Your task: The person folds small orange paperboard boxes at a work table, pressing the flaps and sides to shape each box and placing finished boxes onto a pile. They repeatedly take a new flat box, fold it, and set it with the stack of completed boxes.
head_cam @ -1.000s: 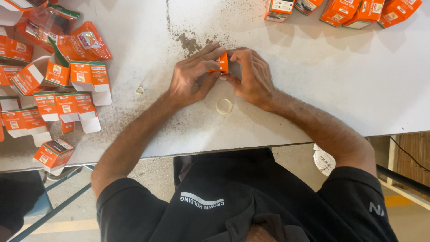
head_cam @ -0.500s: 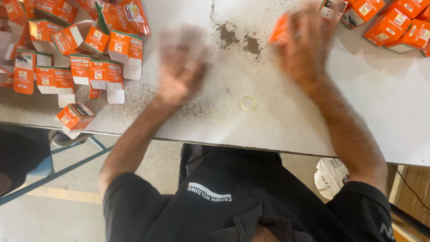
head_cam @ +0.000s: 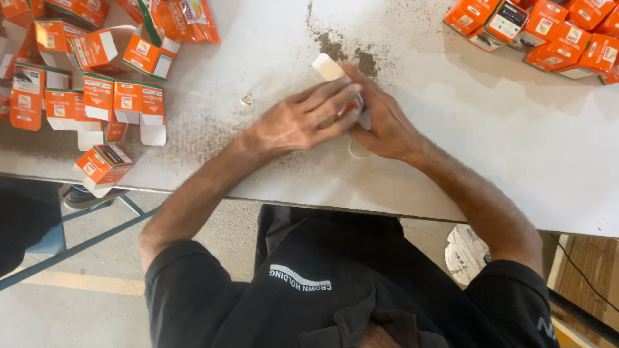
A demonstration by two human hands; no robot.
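table top (head_cam: 490, 142): looked like white painted or laminated board, matt, scuffed, with dark gritty specks near the middle.
small box (head_cam: 327, 67): thin card, white flap matt, held between left hand (head_cam: 293, 122) and right hand (head_cam: 387, 125).
open boxes (head_cam: 97, 96): printed orange card with a slight sheen, plain white inside.
closed boxes (head_cam: 548, 32): same orange card, smooth.
ring (head_cam: 356, 152): pale, looked like plastic.
shirt (head_cam: 335, 283): black matt cloth.
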